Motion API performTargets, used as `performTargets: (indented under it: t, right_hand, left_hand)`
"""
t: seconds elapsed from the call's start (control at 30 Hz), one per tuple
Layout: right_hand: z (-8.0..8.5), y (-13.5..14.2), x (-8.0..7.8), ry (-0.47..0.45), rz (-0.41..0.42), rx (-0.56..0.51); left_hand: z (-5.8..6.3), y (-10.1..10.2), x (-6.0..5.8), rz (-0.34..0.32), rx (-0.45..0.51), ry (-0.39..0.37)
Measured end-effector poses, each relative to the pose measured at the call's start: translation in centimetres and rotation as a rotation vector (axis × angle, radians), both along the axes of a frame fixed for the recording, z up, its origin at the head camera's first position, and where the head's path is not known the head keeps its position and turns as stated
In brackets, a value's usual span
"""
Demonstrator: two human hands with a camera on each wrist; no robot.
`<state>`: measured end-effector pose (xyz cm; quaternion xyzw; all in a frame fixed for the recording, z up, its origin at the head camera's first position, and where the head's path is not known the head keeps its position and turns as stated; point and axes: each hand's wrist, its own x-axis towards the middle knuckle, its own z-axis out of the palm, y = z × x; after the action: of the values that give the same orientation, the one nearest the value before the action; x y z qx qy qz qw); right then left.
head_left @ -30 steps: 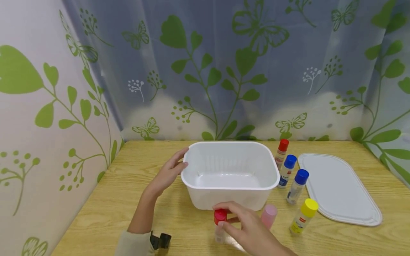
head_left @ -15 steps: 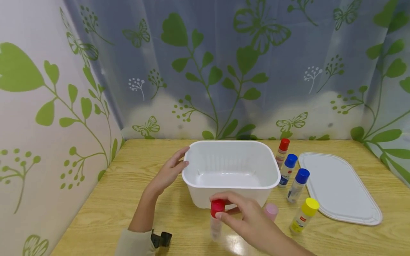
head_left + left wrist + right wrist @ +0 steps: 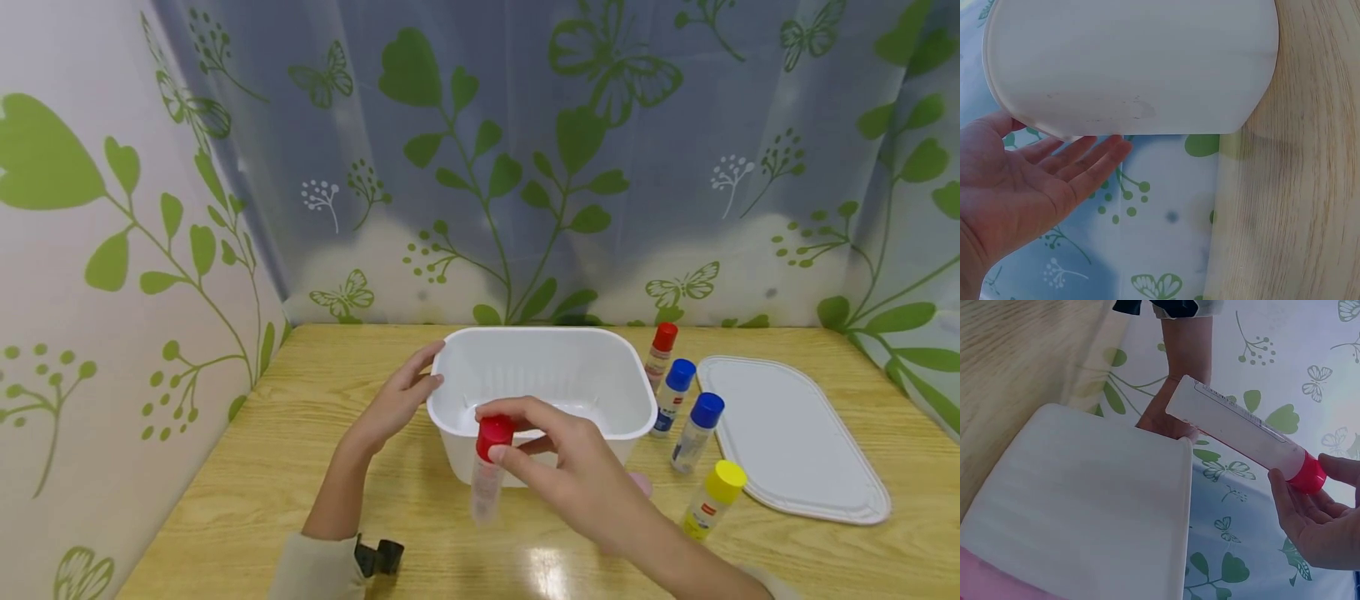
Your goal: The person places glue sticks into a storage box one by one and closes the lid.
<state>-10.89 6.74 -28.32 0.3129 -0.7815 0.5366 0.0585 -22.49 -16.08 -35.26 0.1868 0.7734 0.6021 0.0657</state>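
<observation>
The right hand [image 3: 558, 454] pinched a clear red-capped bottle [image 3: 489, 462] by its cap, thumb on one side and fingers on the other. The left hand [image 3: 393, 404] rested against the end of a white bin [image 3: 540, 362], its fingers fairly straight and spread a little, touching the bin near the rim.

Within the last second the held bottle had risen from low in front of the bin until its cap overlapped the near rim in the head view. The left hand and the bin had hardly shifted. The work thus seemed past the pick-up and into carrying, with the bin kept steady.

The head view alone showed the line of other bottles on the tabletop [image 3: 300, 475] to the right: another red-capped one [image 3: 659, 354], two blue-capped ones [image 3: 672, 400] [image 3: 697, 433] and a yellow-capped one [image 3: 712, 500], with a white lid [image 3: 795, 442] beside them. A pink object [image 3: 641, 482] lay mostly hidden behind the right hand.

There the held bottle's lower end was blurred; the right wrist view gave its body sharply, with small print along one side. The left wrist view showed faint marks on the bin's outside, unseen from above.
</observation>
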Motion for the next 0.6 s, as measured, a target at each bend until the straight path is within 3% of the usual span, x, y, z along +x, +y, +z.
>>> performTargets:
  t: [0.6]
  right_hand:
    - [2.9,-1.6,-2.4,0.129,-0.234,-0.131]
  left_hand:
    - [0.1,0.1,0.0,0.012,-0.011,-0.016]
